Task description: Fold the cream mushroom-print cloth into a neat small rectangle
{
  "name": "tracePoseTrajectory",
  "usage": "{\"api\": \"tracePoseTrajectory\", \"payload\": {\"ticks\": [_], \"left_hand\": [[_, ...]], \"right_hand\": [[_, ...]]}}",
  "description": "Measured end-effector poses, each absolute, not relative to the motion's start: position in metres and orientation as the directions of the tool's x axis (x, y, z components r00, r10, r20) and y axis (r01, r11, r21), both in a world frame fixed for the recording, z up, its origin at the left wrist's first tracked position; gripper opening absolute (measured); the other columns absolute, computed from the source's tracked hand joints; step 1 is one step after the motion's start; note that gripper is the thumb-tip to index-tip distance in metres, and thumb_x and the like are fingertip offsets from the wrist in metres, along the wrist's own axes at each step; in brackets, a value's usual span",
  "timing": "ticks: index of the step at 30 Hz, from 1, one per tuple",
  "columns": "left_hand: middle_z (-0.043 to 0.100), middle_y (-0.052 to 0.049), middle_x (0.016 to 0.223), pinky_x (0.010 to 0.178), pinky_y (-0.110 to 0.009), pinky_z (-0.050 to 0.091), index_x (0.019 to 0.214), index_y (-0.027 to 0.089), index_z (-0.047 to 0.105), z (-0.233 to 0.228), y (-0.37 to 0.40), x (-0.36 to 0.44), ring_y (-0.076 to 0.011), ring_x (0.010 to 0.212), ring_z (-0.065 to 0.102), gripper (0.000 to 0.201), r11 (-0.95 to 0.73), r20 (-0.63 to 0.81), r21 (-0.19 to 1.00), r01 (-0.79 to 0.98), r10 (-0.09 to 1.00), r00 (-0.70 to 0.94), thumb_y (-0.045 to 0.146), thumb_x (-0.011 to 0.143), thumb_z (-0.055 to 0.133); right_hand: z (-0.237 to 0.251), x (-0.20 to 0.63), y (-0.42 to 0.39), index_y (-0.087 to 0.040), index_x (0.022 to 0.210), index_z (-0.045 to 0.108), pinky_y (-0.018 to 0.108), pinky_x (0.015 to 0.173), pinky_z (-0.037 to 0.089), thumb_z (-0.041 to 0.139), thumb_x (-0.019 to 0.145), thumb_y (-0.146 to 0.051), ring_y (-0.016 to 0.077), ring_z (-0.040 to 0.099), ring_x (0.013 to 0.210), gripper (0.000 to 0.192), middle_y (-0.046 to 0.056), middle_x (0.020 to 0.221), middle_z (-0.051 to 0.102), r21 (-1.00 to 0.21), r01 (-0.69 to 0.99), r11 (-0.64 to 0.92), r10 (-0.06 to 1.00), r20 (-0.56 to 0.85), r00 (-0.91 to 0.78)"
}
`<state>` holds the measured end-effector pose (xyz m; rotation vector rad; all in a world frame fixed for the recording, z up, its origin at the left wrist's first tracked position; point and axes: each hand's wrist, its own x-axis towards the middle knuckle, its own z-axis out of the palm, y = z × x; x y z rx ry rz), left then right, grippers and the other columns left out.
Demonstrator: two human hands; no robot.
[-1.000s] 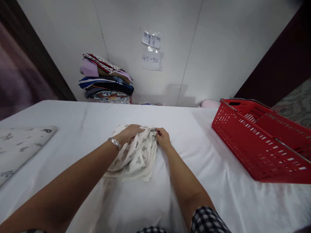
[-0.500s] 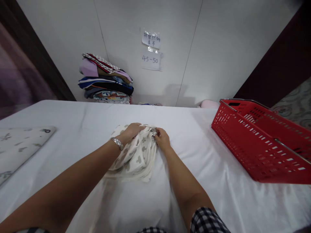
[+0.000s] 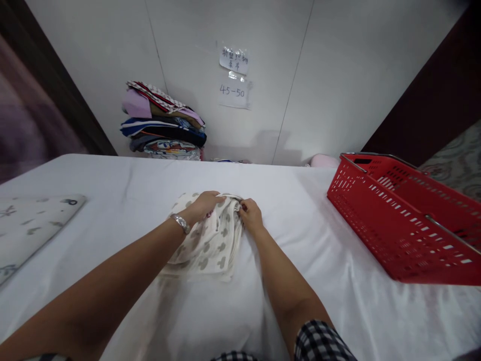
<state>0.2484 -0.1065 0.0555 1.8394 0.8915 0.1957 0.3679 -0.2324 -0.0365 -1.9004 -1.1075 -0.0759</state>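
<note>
A white cloth with grey-brown shapes [image 3: 205, 253] lies folded in several layers on the white-covered table, in the middle of the head view. My left hand [image 3: 206, 204], with a silver bracelet at the wrist, grips the cloth's upper part; the fingertips are partly hidden in its folds. At the cloth's upper right corner, my right hand [image 3: 251, 214] pinches the bunched edge between thumb and fingers. The near part of the cloth hangs down flat over the layers beneath.
To the right stands a red plastic basket [image 3: 398, 220] with metal handles. Another folded patterned cloth [image 3: 35, 225] lies at the left. Behind the table's far edge rises a stack of folded fabrics [image 3: 165, 123] against the wall, near two paper signs [image 3: 235, 90].
The cloth's crumpled upper layer has dropped and lies flatter, showing more of its printed shapes. Both hands have stayed almost in place.
</note>
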Motion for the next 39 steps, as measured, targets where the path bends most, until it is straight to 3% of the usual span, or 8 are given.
{"api": "tracePoseTrajectory", "payload": {"ticks": [5, 14, 19, 22, 24, 27, 33, 39], "left_hand": [[0.039, 0.006, 0.042, 0.035, -0.020, 0.028, 0.070, 0.017, 0.056, 0.056, -0.112, 0.246, -0.0078, 0.032, 0.035, 0.014, -0.296, -0.197, 0.843, 0.449, 0.606, 0.771, 0.030, 0.074, 0.055], [0.058, 0.002, 0.061, 0.049, -0.023, 0.040, 0.075, 0.017, 0.062, 0.052, -0.119, 0.242, -0.0123, 0.050, 0.051, 0.028, -0.481, -0.111, 0.802, 0.354, 0.463, 0.879, 0.045, 0.074, 0.056], [0.068, -0.006, 0.085, 0.072, -0.028, 0.045, 0.082, 0.017, 0.066, 0.055, -0.080, 0.228, -0.0218, 0.082, 0.060, 0.049, -0.592, -0.024, 0.622, 0.512, 0.640, 0.768, 0.059, 0.080, 0.042], [0.060, -0.014, 0.117, 0.086, -0.034, 0.043, 0.105, 0.015, 0.064, 0.045, -0.045, 0.208, -0.0290, 0.108, 0.054, 0.048, -0.600, 0.082, 0.418, 0.683, 0.773, 0.629, 0.052, 0.081, 0.043], [0.055, -0.018, 0.124, 0.087, -0.038, 0.043, 0.116, 0.012, 0.058, 0.035, -0.031, 0.194, -0.0318, 0.111, 0.053, 0.056, -0.540, 0.034, 0.343, 0.768, 0.825, 0.565, 0.053, 0.082, 0.040], [0.059, -0.020, 0.116, 0.084, -0.039, 0.045, 0.114, 0.009, 0.057, 0.024, -0.033, 0.182, -0.0322, 0.104, 0.057, 0.061, -0.501, -0.087, 0.307, 0.809, 0.832, 0.549, 0.056, 0.084, 0.033], [0.065, -0.018, 0.105, 0.080, -0.038, 0.044, 0.098, 0.013, 0.061, 0.020, -0.030, 0.176, -0.0297, 0.098, 0.060, 0.049, -0.593, -0.033, 0.176, 0.785, 0.794, 0.607, 0.043, 0.090, 0.023], [0.066, -0.016, 0.107, 0.086, -0.035, 0.042, 0.093, 0.015, 0.064, 0.005, -0.007, 0.163, -0.0274, 0.102, 0.059, 0.050, -0.640, -0.090, 0.243, 0.728, 0.733, 0.674, 0.042, 0.089, 0.022]], "right_hand": [[-0.034, 0.368, -0.233, -0.024, 0.109, 0.057, 0.027, 0.073, 0.039, 0.047, 0.079, -0.015, 0.0171, 0.048, 0.082, 0.033, 0.001, 0.083, 0.054, -0.631, 0.738, -0.241, 0.707, 0.407, 0.579], [-0.037, 0.370, -0.227, -0.022, 0.085, 0.060, 0.029, 0.074, 0.038, 0.050, 0.077, -0.016, 0.0188, 0.048, 0.084, 0.014, 0.002, 0.084, 0.056, -0.655, 0.694, -0.299, 0.698, 0.346, 0.627], [-0.042, 0.371, -0.226, -0.022, 0.078, 0.057, 0.028, 0.076, 0.039, 0.047, 0.072, -0.010, 0.0179, 0.046, 0.086, 0.016, 0.002, 0.086, 0.052, -0.687, 0.689, -0.231, 0.661, 0.408, 0.629], [-0.045, 0.372, -0.227, -0.021, 0.082, 0.057, 0.028, 0.077, 0.039, 0.047, 0.070, -0.010, 0.0182, 0.047, 0.086, 0.019, 0.002, 0.088, 0.055, -0.688, 0.696, -0.208, 0.683, 0.407, 0.606], [-0.046, 0.373, -0.227, -0.021, 0.085, 0.058, 0.029, 0.075, 0.039, 0.047, 0.071, -0.013, 0.0187, 0.048, 0.083, 0.020, 0.003, 0.086, 0.058, -0.690, 0.686, -0.232, 0.698, 0.373, 0.611], [-0.046, 0.372, -0.229, -0.021, 0.090, 0.059, 0.029, 0.073, 0.039, 0.046, 0.074, -0.017, 0.0189, 0.050, 0.079, 0.020, 0.003, 0.084, 0.060, -0.703, 0.662, -0.260, 0.693, 0.342, 0.635], [-0.050, 0.374, -0.232, -0.021, 0.092, 0.063, 0.028, 0.077, 0.043, 0.043, 0.079, -0.022, 0.0178, 0.055, 0.084, 0.024, 0.002, 0.089, 0.065, -0.824, 0.566, -0.038, 0.661, 0.404, 0.633], [-0.059, 0.381, -0.230, -0.019, 0.086, 0.065, 0.026, 0.067, 0.045, 0.047, 0.075, -0.029, 0.0159, 0.057, 0.071, 0.022, -0.001, 0.076, 0.065, -0.928, 0.371, -0.022, 0.648, 0.269, 0.713]]}}
